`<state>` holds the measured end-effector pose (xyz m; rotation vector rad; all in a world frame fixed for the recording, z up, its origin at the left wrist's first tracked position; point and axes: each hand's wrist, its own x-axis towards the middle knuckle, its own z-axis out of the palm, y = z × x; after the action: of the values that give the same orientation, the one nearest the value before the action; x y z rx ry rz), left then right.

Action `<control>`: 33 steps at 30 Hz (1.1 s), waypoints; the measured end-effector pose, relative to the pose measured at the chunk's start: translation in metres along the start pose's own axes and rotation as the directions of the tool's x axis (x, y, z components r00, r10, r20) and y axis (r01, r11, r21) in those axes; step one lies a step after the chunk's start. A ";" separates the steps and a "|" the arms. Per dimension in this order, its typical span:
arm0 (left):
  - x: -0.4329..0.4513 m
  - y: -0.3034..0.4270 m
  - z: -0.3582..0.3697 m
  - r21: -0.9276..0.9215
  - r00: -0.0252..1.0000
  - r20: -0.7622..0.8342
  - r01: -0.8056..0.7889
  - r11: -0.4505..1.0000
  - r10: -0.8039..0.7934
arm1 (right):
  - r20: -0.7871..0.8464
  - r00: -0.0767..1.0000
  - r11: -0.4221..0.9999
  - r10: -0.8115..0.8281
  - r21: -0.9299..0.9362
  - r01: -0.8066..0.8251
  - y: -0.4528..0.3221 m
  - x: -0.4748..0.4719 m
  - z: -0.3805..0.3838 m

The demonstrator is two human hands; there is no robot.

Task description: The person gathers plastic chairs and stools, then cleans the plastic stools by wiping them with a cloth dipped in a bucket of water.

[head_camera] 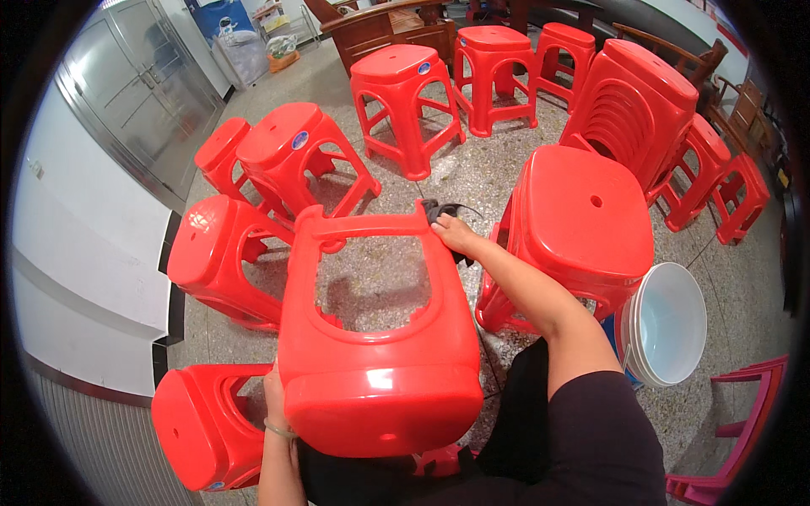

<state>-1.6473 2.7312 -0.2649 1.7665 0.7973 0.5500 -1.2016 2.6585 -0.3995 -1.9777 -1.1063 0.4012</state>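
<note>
A red plastic stool (380,379) lies tipped before me, its seat towards my body and its legs pointing away. My left hand (276,395), with a bangle at the wrist, grips the stool's left side near the seat; its fingers are partly hidden behind the plastic. With my right hand (452,233) I press a dark cloth (441,210) against the far right leg end of the same stool. Part of the cloth hangs below the hand. Just right of my right forearm stands a stack of red stools (588,209).
Several red stools (405,63) stand in an arc around me, with a taller stack (652,69) at the back right. A white bucket (674,322) holding bluish liquid is at the right. A pink plastic frame (753,424) is at the lower right, metal doors (145,76) at the upper left.
</note>
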 end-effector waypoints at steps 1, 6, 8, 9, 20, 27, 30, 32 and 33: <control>-0.004 -0.004 -0.007 0.009 0.999 -0.026 0.023 1.000 -0.022 | 0.112 0.993 0.993 0.024 0.115 -0.037 -0.026 -0.010 0.004; -0.008 -0.005 -0.014 -0.631 0.948 -0.051 0.213 0.746 -0.315 | 0.185 0.899 0.864 -0.397 0.408 0.297 -0.127 -0.087 -0.039; -0.006 -0.007 -0.017 -0.645 0.957 -0.094 0.151 0.749 -0.275 | 0.131 0.827 0.805 -0.547 0.352 0.477 -0.162 -0.128 -0.051; -0.006 -0.006 -0.015 -0.646 0.958 -0.090 0.153 0.748 -0.274 | 0.156 0.760 0.769 -0.630 0.261 0.584 -0.187 -0.143 -0.062; -0.008 0.003 0.001 -0.714 0.940 0.012 0.247 0.655 -0.342 | 0.294 0.636 0.701 -0.713 0.315 0.640 -0.194 -0.097 -0.026; 0.008 0.031 0.008 -0.697 0.976 0.182 0.215 0.684 -0.121 | -0.166 0.956 0.677 -0.243 0.676 0.290 -0.185 -0.063 -0.093; 0.009 0.015 -0.005 -0.774 0.963 0.075 0.220 0.594 -0.260 | -0.289 0.939 0.363 -0.189 0.868 0.340 -0.216 -0.057 -0.148; 0.014 0.009 -0.010 -0.746 0.966 0.060 0.210 0.632 -0.250 | -0.244 0.952 0.399 -0.187 0.866 0.300 -0.219 -0.063 -0.161; 0.011 0.011 -0.016 -0.732 0.967 0.043 0.202 0.651 -0.252 | -0.216 0.951 0.461 -0.221 0.836 0.297 -0.220 -0.063 -0.160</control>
<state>-1.6483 2.7477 -0.2491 0.8818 0.6894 0.6423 -1.2634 2.5888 -0.1365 -0.8804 -0.8628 0.5662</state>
